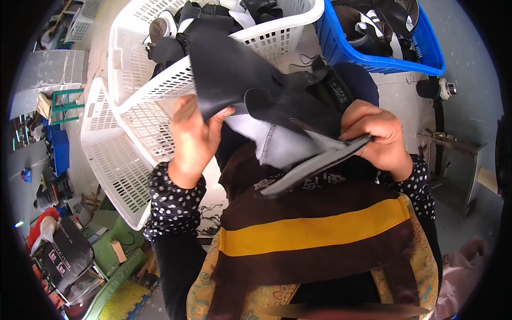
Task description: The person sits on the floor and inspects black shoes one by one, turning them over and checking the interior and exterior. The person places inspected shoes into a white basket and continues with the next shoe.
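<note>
Brown apron (314, 229), both hands (193, 141) (380, 133) raised apart, thumbs inward, pinching black leathery piece (232, 69)

Dark brown apron (320, 269) was worn, crossed by one chunky yellow band (314, 226), with whitish lettering (325, 180) printed just above that band. Black polka-dot sleeves (173, 205), spotted white all over, were worn either side of the band.
</note>
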Demonstrator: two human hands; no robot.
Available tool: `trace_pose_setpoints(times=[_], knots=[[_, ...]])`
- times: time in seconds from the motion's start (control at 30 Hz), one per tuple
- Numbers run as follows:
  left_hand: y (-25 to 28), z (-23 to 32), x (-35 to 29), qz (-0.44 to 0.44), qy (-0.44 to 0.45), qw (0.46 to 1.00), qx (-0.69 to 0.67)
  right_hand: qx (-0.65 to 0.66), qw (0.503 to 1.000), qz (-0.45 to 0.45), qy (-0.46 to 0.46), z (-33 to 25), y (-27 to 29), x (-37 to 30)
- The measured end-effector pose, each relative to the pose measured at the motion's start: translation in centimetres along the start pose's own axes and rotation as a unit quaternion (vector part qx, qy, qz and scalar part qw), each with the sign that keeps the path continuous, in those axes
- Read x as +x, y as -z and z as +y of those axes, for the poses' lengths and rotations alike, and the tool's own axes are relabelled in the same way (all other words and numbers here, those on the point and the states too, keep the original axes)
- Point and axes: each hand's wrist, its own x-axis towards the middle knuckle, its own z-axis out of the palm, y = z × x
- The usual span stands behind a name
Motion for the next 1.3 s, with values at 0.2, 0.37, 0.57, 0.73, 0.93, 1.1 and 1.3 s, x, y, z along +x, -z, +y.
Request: trace_pose_setpoints(times=[0.2, 0.37, 0.57, 0.73, 0.93, 1.1, 1.3], knots=[[-1.6, 1.7, -2.0, 0.077, 0.15, 0.985, -0.04, -0.081, 0.996, -0.035, -0.008, -0.3, -1.1, -1.3], [2.0, 4.1, -1.4, -0.098, -0.087, 0.985, -0.116, -0.13, 0.99, -0.046, 0.008, -0.7, -1.1, -1.6], [0.8, 5.8, 2.3, -0.2, 0.011, 0.927, -0.318, -0.148, 0.986, -0.074, 0.013, -0.9, -2.3, -1.5], [-1.3, 5.3, 4.4, -0.3, -0.097, 0.921, -0.228, -0.132, 0.988, -0.076, -0.001, -0.3, -3.3, -2.1], [-3.1, 4.9, 4.2, -0.241, -0.21, 0.937, -0.143, -0.1, 0.991, -0.09, -0.025, 0.9, -3.2, -3.6], [-2.5, 5.5, 5.5, -0.246, -0.264, 0.928, -0.087, -0.123, 0.989, -0.084, -0.018, 0.8, -3.8, -2.5], [-0.8, 6.0, 5.7, -0.289, -0.256, 0.915, -0.114, -0.185, 0.974, -0.116, 0.061, 0.5, -1.7, -1.4]])
